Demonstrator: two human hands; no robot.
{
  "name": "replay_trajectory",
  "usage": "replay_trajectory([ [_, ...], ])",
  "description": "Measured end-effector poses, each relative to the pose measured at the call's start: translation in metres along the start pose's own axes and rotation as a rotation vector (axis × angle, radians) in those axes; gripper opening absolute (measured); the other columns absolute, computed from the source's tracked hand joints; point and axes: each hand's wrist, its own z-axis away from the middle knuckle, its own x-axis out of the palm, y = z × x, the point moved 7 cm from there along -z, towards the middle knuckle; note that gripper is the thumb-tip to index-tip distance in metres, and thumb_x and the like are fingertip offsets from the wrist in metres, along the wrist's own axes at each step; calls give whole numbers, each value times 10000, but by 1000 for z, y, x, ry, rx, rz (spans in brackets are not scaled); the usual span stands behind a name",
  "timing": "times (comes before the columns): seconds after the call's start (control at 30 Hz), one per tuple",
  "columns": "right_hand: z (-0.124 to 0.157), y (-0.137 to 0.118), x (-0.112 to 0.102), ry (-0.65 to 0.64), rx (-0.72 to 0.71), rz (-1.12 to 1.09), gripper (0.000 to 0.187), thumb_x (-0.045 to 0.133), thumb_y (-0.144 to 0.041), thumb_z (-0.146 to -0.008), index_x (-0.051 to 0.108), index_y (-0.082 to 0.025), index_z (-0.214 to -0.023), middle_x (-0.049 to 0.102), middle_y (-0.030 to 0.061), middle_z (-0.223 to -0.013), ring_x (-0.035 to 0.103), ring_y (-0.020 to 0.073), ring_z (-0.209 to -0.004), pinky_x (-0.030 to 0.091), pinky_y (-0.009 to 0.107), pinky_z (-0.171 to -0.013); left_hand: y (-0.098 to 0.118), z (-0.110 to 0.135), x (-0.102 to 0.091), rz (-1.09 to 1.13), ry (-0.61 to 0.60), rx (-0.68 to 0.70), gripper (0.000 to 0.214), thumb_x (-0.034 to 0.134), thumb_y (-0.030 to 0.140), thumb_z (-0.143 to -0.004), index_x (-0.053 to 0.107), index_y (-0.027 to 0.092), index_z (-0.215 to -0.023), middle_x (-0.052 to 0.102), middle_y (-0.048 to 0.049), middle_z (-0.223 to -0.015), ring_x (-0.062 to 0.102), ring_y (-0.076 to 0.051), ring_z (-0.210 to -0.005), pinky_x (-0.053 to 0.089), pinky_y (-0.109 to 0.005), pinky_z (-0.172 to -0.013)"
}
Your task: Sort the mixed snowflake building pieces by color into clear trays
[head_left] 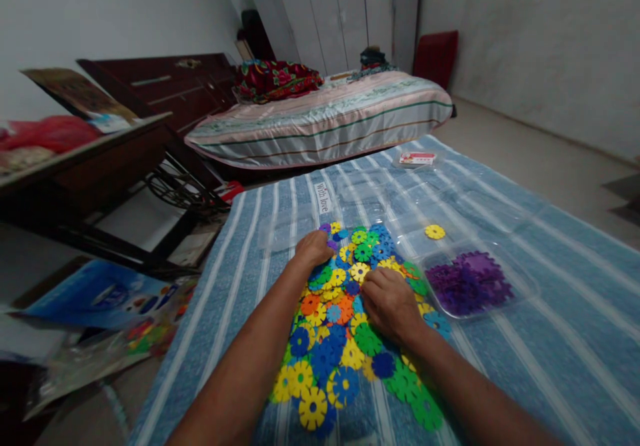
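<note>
A wide pile of notched plastic snowflake discs [327, 353] in yellow, blue, green and orange lies on the striped cloth. At the pile's far left edge is my left hand [313, 249], its fingers closed at a purple disc [332, 243]. Over the right side of the pile rests my right hand [393, 299], fingers curled down among the discs beside a yellow disc [360, 272]. Whatever its fingertips hold is hidden. A clear plastic box [523, 291] of purple discs [470, 283] stands to the right of that hand.
Behind it, another clear box holds one yellow disc [435, 232]. More clear containers [285, 227] stand along the back, one near a "with love" label [323, 198]. A lidded box [417, 159] sits at the far edge. Beyond are a bed [320, 126] and, left, a sewing-machine table [85, 146].
</note>
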Motion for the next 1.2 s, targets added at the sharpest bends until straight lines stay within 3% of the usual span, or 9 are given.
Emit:
replay_trajectory([
  [0.2,-1,0,-1,1,8,10,164,526,-145,-882,571,-189,-731,574,46,-777,457,196,-810,326,330,-730,-7,5,-5,129,124,-14,135,663,267,-724,648,194,-837,702,-14,-832,644,-182,-816,424,-232,-638],
  [0.4,-2,0,-1,1,13,9,174,520,-156,-893,578,-184,-730,581,47,-784,466,191,-812,333,324,-738,-4,14,-26,583,361,101,86,610,225,-700,589,176,-634,590,31,-592,569,-133,-633,403,-220,-598],
  [0.47,-3,0,0,-8,21,12,177,521,-162,-891,579,-184,-726,581,45,-777,469,190,-805,340,324,-733,10,21,-33,796,347,148,82,616,235,-675,591,167,-638,591,30,-586,566,-128,-606,428,-221,-594],
  [0.57,-3,1,2,-22,38,13,167,522,-170,-881,591,-187,-730,597,50,-787,487,197,-808,359,328,-741,52,37,-36,1063,142,247,98,645,244,-655,609,153,-670,587,36,-568,559,-111,-549,452,-213,-560],
  [0.67,-1,4,6,-21,76,16,119,525,-179,-857,638,-189,-819,634,77,-848,524,228,-868,390,349,-795,109,58,-36,1084,-34,359,49,624,187,-673,623,144,-651,551,50,-510,514,-80,-471,407,-183,-490],
  [0.83,5,20,25,-65,228,-64,184,510,-193,-818,649,-204,-939,656,76,-883,548,247,-867,421,343,-792,204,80,-37,985,-182,618,89,588,124,-727,672,134,-699,579,36,-517,583,-97,-522,448,-188,-541],
  [0.93,8,23,34,-101,248,-101,160,490,-195,-848,634,-223,-912,651,52,-858,538,222,-837,420,324,-782,231,79,-44,849,-102,659,111,598,160,-750,702,128,-770,652,-8,-609,633,-134,-617,486,-225,-616],
  [1.07,6,14,29,-76,172,-88,187,519,-187,-838,641,-213,-977,656,70,-920,533,239,-909,411,337,-811,212,67,-56,679,161,600,141,585,187,-760,719,144,-764,705,-44,-750,646,-165,-747,495,-260,-722],
  [1.2,-1,3,10,-22,60,-22,110,537,-177,-843,645,-185,-860,636,76,-864,511,224,-847,389,341,-769,144,43,-55,612,311,407,198,527,203,-806,714,157,-759,684,-19,-695,635,-151,-703,486,-240,-697],
])
